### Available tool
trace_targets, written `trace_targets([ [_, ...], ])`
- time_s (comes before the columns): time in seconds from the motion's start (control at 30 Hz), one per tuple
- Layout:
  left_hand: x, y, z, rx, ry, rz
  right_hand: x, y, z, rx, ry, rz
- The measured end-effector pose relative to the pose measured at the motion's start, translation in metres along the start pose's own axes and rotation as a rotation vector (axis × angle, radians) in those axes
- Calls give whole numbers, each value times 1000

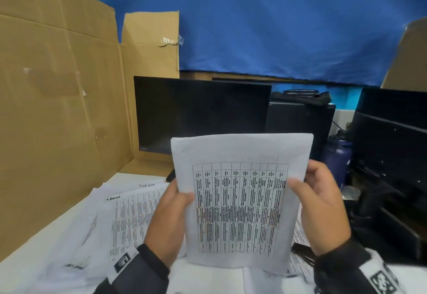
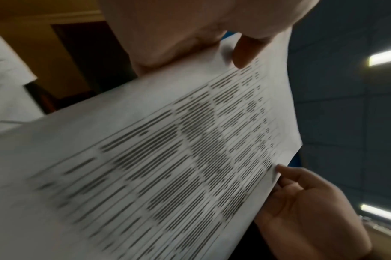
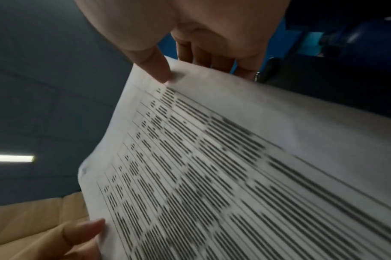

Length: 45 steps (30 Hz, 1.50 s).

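A white sheet of paper (image 1: 240, 201) printed with a dense table is held upright in front of me, above the desk. My left hand (image 1: 171, 219) pinches its left edge, thumb on the printed face and fingers behind. My right hand (image 1: 316, 203) pinches the right edge the same way. The left wrist view shows the sheet (image 2: 167, 158) with the left thumb at the top and the right hand (image 2: 305, 207) at the far edge. From the right wrist, the sheet (image 3: 234, 167) shows the right thumb pressed on it, and the left hand (image 3: 78, 237) at the lower left.
More printed papers (image 1: 124, 215) lie spread on the desk below. A dark monitor (image 1: 201, 113) stands behind the sheet. Cardboard panels (image 1: 57, 109) wall off the left. A dark blue bottle (image 1: 338, 157) and black equipment (image 1: 390, 155) crowd the right.
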State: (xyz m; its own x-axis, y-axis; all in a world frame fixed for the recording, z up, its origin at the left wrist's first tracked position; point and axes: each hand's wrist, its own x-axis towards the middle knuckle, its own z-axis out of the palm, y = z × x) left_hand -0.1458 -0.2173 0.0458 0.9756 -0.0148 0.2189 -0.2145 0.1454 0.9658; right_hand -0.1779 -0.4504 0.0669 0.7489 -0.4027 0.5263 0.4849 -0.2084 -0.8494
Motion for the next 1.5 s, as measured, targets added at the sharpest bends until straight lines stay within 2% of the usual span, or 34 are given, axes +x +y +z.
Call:
trace_targets([
  [0.2,13,38,6,-23,95,167,23,-31,7,48,-14,-120],
  [0.4,12,41,10,22,79,107,26,-33,11,-33,-86,-203],
  [0.63,16,23,7,28,15,-12,24,-32,14,-75,-65,-195],
  [0.8,14,-6,12,147,122,-21,29,-28,21,-81,-27,-203],
  [0.87,14,-7,14,218,217,24,31,-29,23,-62,-83,-213],
  [0.9,13,-4,13,266,259,58,32,-31,21,5,-138,-184],
  [0.97,13,6,5,317,299,116,38,-32,10,184,-206,-16],
  [1.03,15,14,-10,297,290,134,49,-25,-14,201,-134,171],
  [1.1,12,22,-27,250,283,99,65,-4,-47,7,-65,302],
  [1.17,9,21,-41,282,282,41,79,26,-83,-400,-88,357],
  [1.23,4,15,-48,296,298,-31,85,60,-114,-934,-235,428],
  [1.3,-1,7,-48,325,277,-122,79,89,-134,-1331,-405,553],
  [1.37,-4,-2,-46,354,234,-149,70,115,-146,-1487,-463,613],
  [1.5,-17,-8,-33,460,111,-116,52,141,-150,-1521,-442,712],
])
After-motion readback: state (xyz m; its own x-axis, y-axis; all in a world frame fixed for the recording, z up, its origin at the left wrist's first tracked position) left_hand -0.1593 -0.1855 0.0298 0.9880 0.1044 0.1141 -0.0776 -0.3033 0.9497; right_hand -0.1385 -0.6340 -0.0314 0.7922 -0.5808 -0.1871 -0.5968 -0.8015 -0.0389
